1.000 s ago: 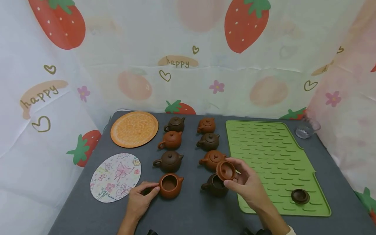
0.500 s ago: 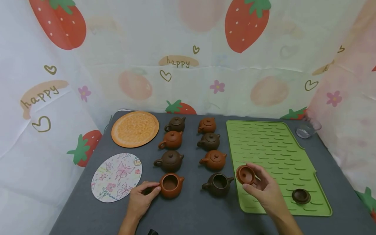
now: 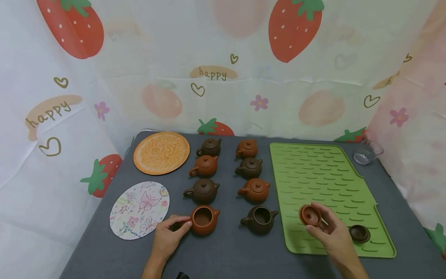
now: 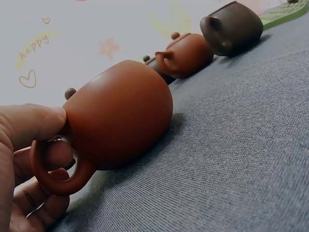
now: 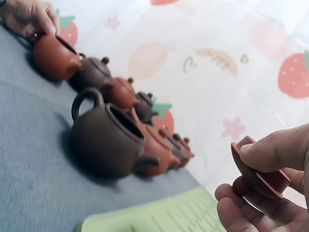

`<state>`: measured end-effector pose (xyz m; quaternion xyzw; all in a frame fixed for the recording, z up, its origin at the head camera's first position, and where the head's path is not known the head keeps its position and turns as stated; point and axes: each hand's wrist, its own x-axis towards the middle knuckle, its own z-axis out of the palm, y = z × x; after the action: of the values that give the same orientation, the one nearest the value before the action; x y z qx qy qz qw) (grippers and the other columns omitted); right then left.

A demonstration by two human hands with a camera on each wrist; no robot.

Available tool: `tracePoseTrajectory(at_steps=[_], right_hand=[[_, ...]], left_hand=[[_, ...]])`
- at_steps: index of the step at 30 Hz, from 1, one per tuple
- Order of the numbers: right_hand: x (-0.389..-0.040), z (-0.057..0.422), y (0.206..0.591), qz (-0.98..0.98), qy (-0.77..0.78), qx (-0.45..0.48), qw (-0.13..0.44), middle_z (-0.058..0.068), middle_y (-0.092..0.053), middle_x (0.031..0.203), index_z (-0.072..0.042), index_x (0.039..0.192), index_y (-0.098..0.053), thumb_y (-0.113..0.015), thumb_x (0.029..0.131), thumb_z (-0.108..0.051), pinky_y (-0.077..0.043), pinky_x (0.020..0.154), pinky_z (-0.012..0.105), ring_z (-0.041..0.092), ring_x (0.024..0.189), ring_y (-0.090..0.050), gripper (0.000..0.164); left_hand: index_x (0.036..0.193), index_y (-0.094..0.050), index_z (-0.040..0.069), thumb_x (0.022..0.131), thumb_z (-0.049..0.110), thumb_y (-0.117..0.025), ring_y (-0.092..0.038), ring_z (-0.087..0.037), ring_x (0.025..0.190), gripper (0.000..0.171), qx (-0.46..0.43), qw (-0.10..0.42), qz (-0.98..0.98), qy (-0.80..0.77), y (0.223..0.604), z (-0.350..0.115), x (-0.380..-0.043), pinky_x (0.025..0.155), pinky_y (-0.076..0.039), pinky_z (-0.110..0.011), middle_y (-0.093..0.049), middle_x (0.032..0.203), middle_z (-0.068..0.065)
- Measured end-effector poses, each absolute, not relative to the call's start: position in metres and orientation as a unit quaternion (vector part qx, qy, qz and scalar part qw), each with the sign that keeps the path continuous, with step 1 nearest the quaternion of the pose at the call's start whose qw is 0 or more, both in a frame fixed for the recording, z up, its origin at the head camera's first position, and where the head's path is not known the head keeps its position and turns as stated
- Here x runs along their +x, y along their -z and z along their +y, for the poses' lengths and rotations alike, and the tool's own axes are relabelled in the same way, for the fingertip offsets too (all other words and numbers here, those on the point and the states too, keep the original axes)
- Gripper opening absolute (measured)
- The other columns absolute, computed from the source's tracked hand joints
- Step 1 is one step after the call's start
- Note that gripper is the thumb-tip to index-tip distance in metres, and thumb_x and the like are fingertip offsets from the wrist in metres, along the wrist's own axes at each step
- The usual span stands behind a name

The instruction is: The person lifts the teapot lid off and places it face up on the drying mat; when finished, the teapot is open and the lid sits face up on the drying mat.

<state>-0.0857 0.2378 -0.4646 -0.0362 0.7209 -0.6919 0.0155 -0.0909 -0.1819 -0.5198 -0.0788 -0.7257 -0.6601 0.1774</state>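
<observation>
My left hand (image 3: 168,236) grips the handle of a lidless reddish-brown teapot (image 4: 125,111), thumb at the top of the handle where it joins the body. The teapot stands on the table with its spout to the right. In the head view my right hand (image 3: 332,230) pinches a reddish-brown teapot lid (image 3: 310,215) over the green mat (image 3: 313,178), hollow underside facing up. Thumb and fingers hold its rim in the right wrist view, where the lid (image 5: 260,171) appears tilted. A dark brown lid (image 3: 359,234) lies upside down on the mat, close beside my right hand.
A lidless dark teapot (image 3: 260,220) stands between the hands. Behind are two columns of lidded teapots, including a dark one (image 3: 203,191) and a reddish one (image 3: 256,190). Two round mats, orange (image 3: 162,153) and drawn-on white (image 3: 139,210), lie left. A glass pitcher (image 3: 366,153) stands back right.
My right hand has carried the reddish-brown lid rightward, from above the lidless dark teapot to over the green mat near the dark lid. My left hand has stayed on the teapot handle.
</observation>
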Motion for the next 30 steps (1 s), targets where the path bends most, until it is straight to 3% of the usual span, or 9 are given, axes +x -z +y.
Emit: tracePoseTrajectory(at_steps=[13,23,26,30], right_hand=[[-0.082,0.260,0.480,0.762,0.645,0.060,0.007,0.001,-0.049,0.125,-0.004,0.146,-0.036,-0.071,0.089,-0.007,-0.053,0.079,0.030,0.004,0.101,-0.060,0.067],[-0.085,0.268,0.487,0.834,0.540,0.108,0.027,0.021,-0.044,0.137,-0.003,0.149,-0.031,-0.068,0.091,-0.008,-0.050,0.078,0.026,-0.007,0.095,-0.052,0.070],[-0.085,0.270,0.489,0.846,0.516,0.126,0.049,0.023,-0.044,0.137,-0.004,0.150,-0.030,-0.069,0.091,-0.010,-0.050,0.079,0.030,0.002,0.099,-0.053,0.071],[-0.085,0.274,0.491,0.850,0.503,0.142,0.073,0.026,-0.045,0.134,-0.003,0.150,-0.028,-0.068,0.092,-0.010,-0.050,0.080,0.039,0.030,0.108,-0.054,0.072]], left_hand=[[0.091,-0.074,-0.005,0.075,-0.013,-0.076,-0.064,-0.016,0.080,0.018,-0.062,0.175,-0.724,0.665,0.549,-0.188,-0.099,0.070,-0.050,-0.022,-0.068,0.086,-0.017],[0.089,-0.072,-0.011,0.075,-0.016,-0.074,-0.063,-0.016,0.079,0.015,-0.067,0.170,-0.730,0.658,0.521,-0.181,-0.091,0.069,-0.051,-0.024,-0.067,0.083,-0.021],[0.090,-0.072,-0.010,0.076,-0.015,-0.074,-0.063,-0.016,0.079,0.015,-0.063,0.167,-0.731,0.658,0.518,-0.181,-0.090,0.069,-0.051,-0.024,-0.067,0.083,-0.020],[0.089,-0.072,-0.010,0.076,-0.015,-0.074,-0.063,-0.016,0.079,0.015,-0.060,0.169,-0.732,0.657,0.519,-0.181,-0.091,0.070,-0.051,-0.024,-0.067,0.083,-0.019]])
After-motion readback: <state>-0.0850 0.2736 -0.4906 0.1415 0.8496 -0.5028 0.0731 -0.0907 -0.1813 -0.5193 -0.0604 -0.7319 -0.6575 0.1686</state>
